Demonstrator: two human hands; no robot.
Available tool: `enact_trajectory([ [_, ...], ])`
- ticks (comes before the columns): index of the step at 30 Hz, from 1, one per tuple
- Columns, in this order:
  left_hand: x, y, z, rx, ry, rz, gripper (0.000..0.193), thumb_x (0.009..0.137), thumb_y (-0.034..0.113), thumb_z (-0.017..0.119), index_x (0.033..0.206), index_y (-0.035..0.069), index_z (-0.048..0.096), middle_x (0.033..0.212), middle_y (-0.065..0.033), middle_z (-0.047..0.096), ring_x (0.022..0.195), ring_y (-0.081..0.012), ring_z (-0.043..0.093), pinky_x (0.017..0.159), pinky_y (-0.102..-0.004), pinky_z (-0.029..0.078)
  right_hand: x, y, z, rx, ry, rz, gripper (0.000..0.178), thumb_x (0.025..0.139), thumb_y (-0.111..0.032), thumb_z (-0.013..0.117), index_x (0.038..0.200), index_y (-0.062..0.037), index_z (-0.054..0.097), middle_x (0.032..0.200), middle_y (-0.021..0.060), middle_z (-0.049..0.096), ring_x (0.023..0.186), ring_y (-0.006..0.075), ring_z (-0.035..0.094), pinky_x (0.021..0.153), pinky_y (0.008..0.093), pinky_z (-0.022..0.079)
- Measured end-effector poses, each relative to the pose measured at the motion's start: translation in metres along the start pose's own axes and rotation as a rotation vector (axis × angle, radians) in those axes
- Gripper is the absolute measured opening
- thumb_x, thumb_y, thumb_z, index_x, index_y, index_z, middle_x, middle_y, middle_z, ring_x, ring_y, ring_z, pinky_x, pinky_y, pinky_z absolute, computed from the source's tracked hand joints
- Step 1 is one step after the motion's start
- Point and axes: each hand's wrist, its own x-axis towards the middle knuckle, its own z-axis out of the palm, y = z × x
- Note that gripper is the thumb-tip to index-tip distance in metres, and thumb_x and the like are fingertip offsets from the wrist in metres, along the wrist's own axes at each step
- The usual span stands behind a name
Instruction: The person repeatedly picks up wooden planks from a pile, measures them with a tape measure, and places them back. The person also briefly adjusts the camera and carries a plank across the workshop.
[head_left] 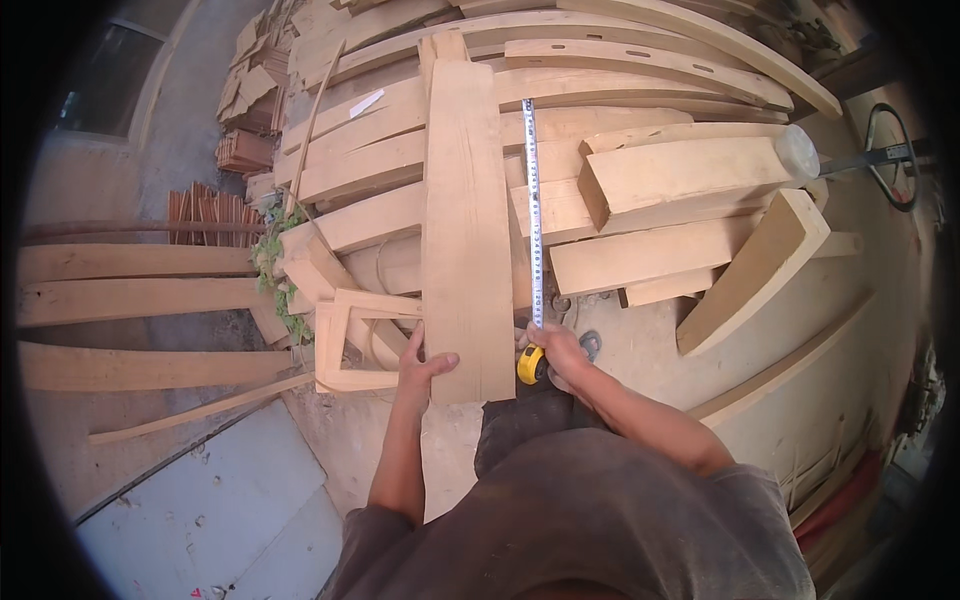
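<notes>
A wide wooden board (466,230) lies lengthwise in front of me, its near end close to my body. At its left edge near that end, my left hand (420,368) grips it, thumb on the top face and the other fingers partly hidden. Beside the board's right edge, my right hand (560,352) is closed round a yellow tape measure (532,366). The white tape blade (535,220) is drawn out straight away from me, roughly parallel to the board and a little apart from it. Its far end lies over the stacked timber.
Stacked curved timbers (640,65) fill the far side. Thick wooden blocks (690,180) lie to the right, with a tilted piece (755,270) nearby. A wooden frame (335,345) leans at my left, near planks (140,300) and a pale grey sheet (225,510).
</notes>
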Motion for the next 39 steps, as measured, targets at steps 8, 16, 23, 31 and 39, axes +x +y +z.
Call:
enact_trajectory([
  [8, -0.041, -0.032, 0.13, 1.31, 0.615, 0.23, 0.104, 0.054, 0.046, 0.087, 0.141, 0.006, 0.045, 0.137, -0.033, 0.033, 0.123, -0.048, 0.036, 0.104, -0.0545, 0.031, 0.001, 0.045, -0.067, -0.148, 0.21, 0.01, 0.024, 0.103, -0.019, 0.048, 0.09, -0.0026, 0.059, 0.088, 0.0102, 0.063, 0.082, 0.0231, 0.061, 0.076, 0.0341, 0.048],
  [16, -0.044, -0.035, 0.144, 1.357, 0.622, 0.149, 0.1, 0.058, 0.041, 0.081, 0.145, 0.009, 0.041, 0.144, -0.0389, 0.026, 0.125, -0.0518, 0.033, 0.11, -0.0555, 0.023, -0.02, 0.038, -0.157, -0.144, 0.142, -0.112, 0.023, 0.105, -0.019, 0.044, 0.093, -0.0002, 0.053, 0.097, 0.0211, 0.066, 0.077, 0.0309, 0.069, 0.073, 0.0406, 0.057],
  [23, -0.049, -0.038, 0.139, 1.349, 0.646, 0.196, 0.096, 0.062, 0.045, 0.079, 0.143, 0.008, 0.042, 0.145, -0.0393, 0.026, 0.123, -0.0488, 0.034, 0.111, -0.056, 0.018, -0.067, 0.045, -0.217, -0.253, 0.277, -0.116, 0.026, 0.105, -0.02, 0.044, 0.093, -0.0001, 0.055, 0.092, 0.0205, 0.067, 0.068, 0.029, 0.067, 0.066, 0.0379, 0.056],
  [31, -0.058, -0.056, 0.075, 0.886, 0.496, 0.407, 0.09, 0.071, 0.036, 0.083, 0.142, -0.002, 0.043, 0.145, -0.0273, 0.038, 0.131, -0.0441, 0.036, 0.11, -0.0509, 0.033, -0.072, 0.07, -0.168, -0.114, 0.153, 0.006, 0.024, 0.106, -0.018, 0.041, 0.101, 0.0025, 0.053, 0.099, 0.0193, 0.063, 0.081, 0.0317, 0.071, 0.074, 0.0415, 0.059],
  [39, -0.073, -0.046, 0.066, 0.931, 0.476, 0.413, 0.085, 0.072, 0.03, 0.082, 0.139, -0.003, 0.044, 0.137, -0.0261, 0.044, 0.124, -0.0432, 0.042, 0.105, -0.0506, 0.036, -0.026, 0.077, -0.092, -0.072, 0.123, 0.109, 0.028, 0.107, -0.024, 0.04, 0.1, 0.0009, 0.051, 0.105, 0.0213, 0.063, 0.094, 0.0334, 0.067, 0.081, 0.0447, 0.057],
])
